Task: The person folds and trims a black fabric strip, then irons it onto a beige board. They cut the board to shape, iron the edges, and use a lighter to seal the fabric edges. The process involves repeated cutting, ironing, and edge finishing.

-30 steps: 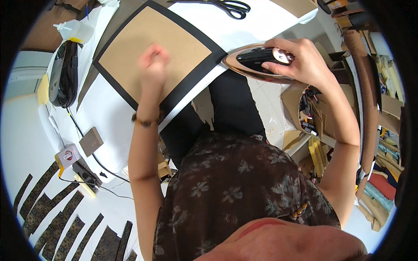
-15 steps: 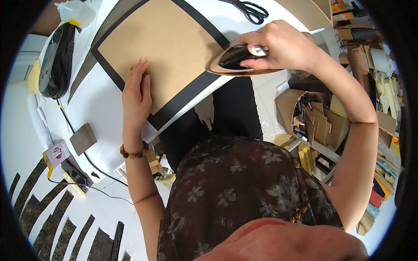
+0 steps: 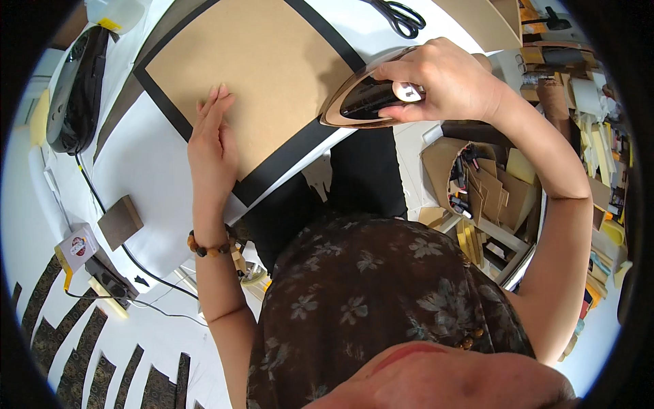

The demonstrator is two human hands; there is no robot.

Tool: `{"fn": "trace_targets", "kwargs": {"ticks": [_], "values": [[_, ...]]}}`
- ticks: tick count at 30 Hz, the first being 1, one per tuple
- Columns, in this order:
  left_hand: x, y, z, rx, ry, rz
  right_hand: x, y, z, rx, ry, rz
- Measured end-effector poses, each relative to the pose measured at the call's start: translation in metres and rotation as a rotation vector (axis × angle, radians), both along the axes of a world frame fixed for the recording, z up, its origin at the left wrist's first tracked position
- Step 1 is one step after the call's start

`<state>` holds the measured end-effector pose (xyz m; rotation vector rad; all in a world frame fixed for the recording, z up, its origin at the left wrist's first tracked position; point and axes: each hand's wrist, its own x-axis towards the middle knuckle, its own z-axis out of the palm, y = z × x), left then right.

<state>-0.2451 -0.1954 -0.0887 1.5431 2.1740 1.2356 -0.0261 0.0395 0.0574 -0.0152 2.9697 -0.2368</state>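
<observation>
A tan rectangular sheet [image 3: 259, 75] framed by a black border [image 3: 272, 167] lies on the white tabletop before me. My left hand [image 3: 212, 153] rests on the sheet's left side, fingers stretched out and laid over the border. At the opposite side, my right hand [image 3: 453, 78] is wrapped around the handle of a clothes iron [image 3: 361, 99] with a black body and copper-coloured rim. The iron's tip overlaps the right part of the black border. Its soleplate is hidden, so I cannot tell how much of it touches the sheet.
Black-handled scissors [image 3: 402, 20] lie at the back. On the left are a glossy black device [image 3: 78, 95] with a cord, a translucent bottle [image 3: 116, 13], a brown block [image 3: 121, 221] and patterned dark strips [image 3: 82, 351]. A cardboard box [image 3: 436, 163] stands lower right.
The iron has shifted slightly toward me along the sheet's right side, its tip turning a little nearer. My left hand stays on the sheet. The whole view has tilted slightly.
</observation>
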Motion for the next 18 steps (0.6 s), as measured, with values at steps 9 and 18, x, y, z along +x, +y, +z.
{"fn": "trace_targets", "kwargs": {"ticks": [9,18], "values": [[-0.002,-0.001,0.003,0.001,-0.072,-0.028,0.008,-0.001,0.012,-0.048,-0.189,-0.037],[-0.008,-0.002,-0.006,0.083,-0.078,-0.066,-0.028,-0.007,0.0,0.028,-0.027,0.058]]}}
